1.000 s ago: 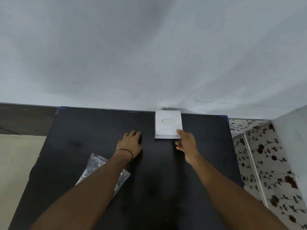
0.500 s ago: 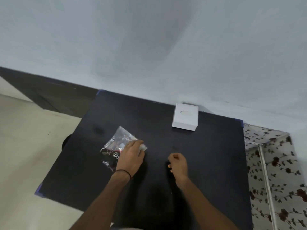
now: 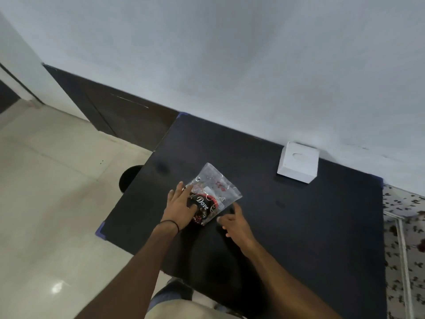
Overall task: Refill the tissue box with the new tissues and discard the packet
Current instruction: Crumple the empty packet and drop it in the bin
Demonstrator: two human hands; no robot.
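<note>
A clear plastic packet (image 3: 212, 193) with a dark "Dove" label lies flat on the black table (image 3: 287, 222). My left hand (image 3: 179, 206) rests on the packet's left side, fingers spread and pressing it down. My right hand (image 3: 234, 223) hovers open just right of the packet's lower corner, its fingertips close to the edge; whether they touch it is unclear. The white tissue box (image 3: 298, 162), with an oval slot on top, stands at the table's far side against the wall, well away from both hands.
A pale wall runs behind the table. Beige tiled floor (image 3: 46, 203) lies to the left, with a dark round object (image 3: 130, 180) at the table's left edge. A floral-patterned surface (image 3: 404, 249) borders the table on the right.
Both hands have left the tissue box area. My left hand went down onto the packet and turned it label-up; my right hand came in beside it. The view swung left.
</note>
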